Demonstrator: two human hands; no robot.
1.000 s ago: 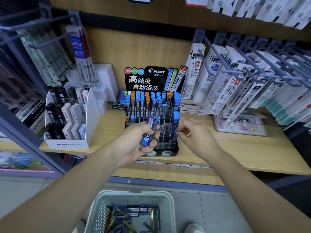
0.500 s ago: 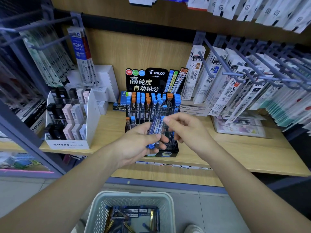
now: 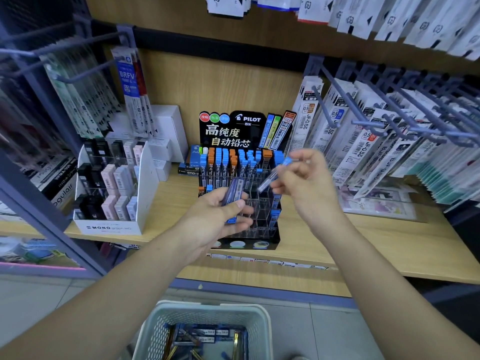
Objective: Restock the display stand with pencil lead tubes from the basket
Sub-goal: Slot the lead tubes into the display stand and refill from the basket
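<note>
L hand (image 3: 215,216): fingers curled round a small bundle of lead tubes (image 3: 233,194), held low in front of the display stand (image 3: 270,239). It works as the feeder.
R hand (image 3: 309,185): thumb + fingertips pinch a single tube (image 3: 272,177). Blue cap points up-right, clear body slants down-left. It's in the air over the stand's right side, touching no cell. Blurred, so can't tell which fingers grip.
Stand: back rows (image 3: 226,165) packed w/ upright blue- and orange-capped tubes. Front cells (image 3: 265,216) mostly free, a few blue caps along the right edge.
Basket (image 3: 207,307): on the floor below, more tubes inside.
Step in hand (my read): seat the single tube in a free cell.
Doing it well: turn the tube upright first, cap on top. Pick a free cell next to matching blue caps. Check grade vs cell label, too small to read here. Lower straight down and let go only once the bottom is in. Keep the wrist high so it doesn't knock the stocked rows.
Risk: a loose L bundle means tubes slip, so keep the grip firm and close to the stand.
Progress: prob. early-mid; many cells free, basket not near empty.
</note>
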